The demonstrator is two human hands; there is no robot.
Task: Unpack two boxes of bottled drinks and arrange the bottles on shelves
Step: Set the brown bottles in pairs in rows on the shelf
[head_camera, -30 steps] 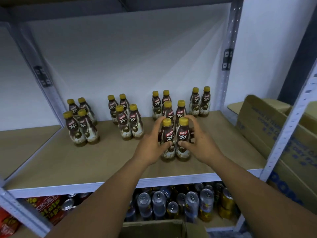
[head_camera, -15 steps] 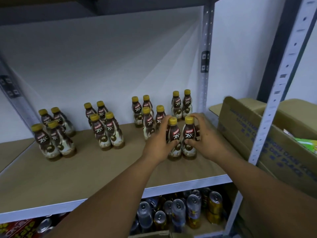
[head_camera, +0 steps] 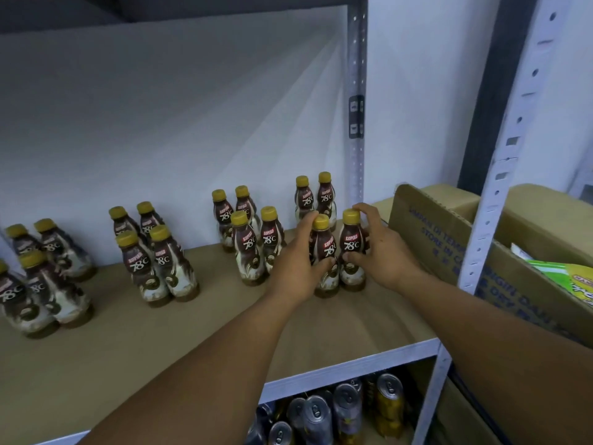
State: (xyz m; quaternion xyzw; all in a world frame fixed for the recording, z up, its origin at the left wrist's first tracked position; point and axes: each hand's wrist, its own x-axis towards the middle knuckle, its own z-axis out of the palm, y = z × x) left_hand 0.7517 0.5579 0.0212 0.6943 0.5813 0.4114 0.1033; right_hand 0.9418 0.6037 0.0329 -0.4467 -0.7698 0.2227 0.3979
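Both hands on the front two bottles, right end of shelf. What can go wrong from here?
1. The left hand sits close to the neighbouring four-bottle group; drawing it away could tip one.
2. Pushing the held pair back may knock the rear pair right behind them.

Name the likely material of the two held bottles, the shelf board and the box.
Held bottles: probably plastic, glossy printed sleeve, yellow cap. Shelf board: matt brown, perhaps fibreboard. Box: corrugated cardboard, fluted top edge shows.

White wall [head_camera: 167,117], grey perforated rack posts [head_camera: 356,75]
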